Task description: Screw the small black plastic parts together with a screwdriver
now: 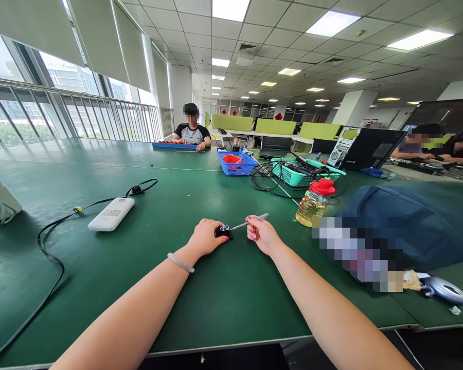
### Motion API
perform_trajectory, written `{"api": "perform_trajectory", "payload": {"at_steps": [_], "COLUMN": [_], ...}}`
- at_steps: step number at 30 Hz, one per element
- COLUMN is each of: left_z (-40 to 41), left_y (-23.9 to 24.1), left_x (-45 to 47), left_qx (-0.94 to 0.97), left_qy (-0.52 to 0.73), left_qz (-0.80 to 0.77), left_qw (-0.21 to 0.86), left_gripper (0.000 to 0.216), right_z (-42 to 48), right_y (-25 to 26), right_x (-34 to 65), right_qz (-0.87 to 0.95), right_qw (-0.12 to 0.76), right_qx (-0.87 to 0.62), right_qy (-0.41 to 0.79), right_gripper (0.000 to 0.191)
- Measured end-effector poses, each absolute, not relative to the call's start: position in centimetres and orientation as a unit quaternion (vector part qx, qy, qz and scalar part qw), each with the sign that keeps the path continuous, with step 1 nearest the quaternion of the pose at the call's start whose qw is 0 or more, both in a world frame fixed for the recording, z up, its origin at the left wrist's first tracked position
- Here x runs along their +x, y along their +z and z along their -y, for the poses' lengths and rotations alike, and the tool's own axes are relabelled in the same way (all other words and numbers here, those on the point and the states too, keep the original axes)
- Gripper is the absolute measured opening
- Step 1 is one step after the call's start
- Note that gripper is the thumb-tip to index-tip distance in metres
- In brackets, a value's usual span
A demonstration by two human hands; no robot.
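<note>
My left hand [207, 237] is closed round a small black part [223, 232] with a silvery top, keeping it down on the green table [231, 293]. What kind of part it is, I cannot make out. In my right hand [263, 234] is a slim screwdriver [250, 221], pinched near its handle and lying almost level. Its thin metal shaft points left, and the tip meets or nearly meets the silvery top of the black part.
Left lies a white power bank [111, 214] beside a black cable [46, 246]. To the right stand a red-capped bottle [315, 203] and a dark blue bag [409, 226]. Farther back are a blue basket [237, 168], a green basket [293, 177] of cables and a seated person [193, 134].
</note>
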State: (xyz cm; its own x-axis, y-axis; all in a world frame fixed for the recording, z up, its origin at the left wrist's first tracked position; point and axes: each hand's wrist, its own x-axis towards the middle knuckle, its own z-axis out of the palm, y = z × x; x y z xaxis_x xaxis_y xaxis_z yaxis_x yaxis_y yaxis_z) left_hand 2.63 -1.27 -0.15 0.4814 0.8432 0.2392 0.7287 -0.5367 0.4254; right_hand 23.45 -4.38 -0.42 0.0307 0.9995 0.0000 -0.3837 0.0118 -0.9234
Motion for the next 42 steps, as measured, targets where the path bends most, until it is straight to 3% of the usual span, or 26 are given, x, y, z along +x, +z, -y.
{"api": "perform_trajectory", "payload": {"at_steps": [21,42], "left_z": [1.26,1.75], "left_y": [-0.01,0.62], "left_x": [2.52,2.38], "left_qx": [0.855,0.885], "left_qy": [0.220,0.228], "left_qz": [-0.446,-0.364], "left_qw": [0.148,0.181], "left_gripper": [0.036,0.030], "right_z": [4.41,4.25], "right_y": [-0.45,-0.32], "right_x": [23.57,23.70], "right_qz": [0.356,0.341], "right_qw": [0.603,0.591], "right_qx": [-0.391,-0.406], "right_qy": [0.597,0.608], "right_gripper": [0.027,0.033]}}
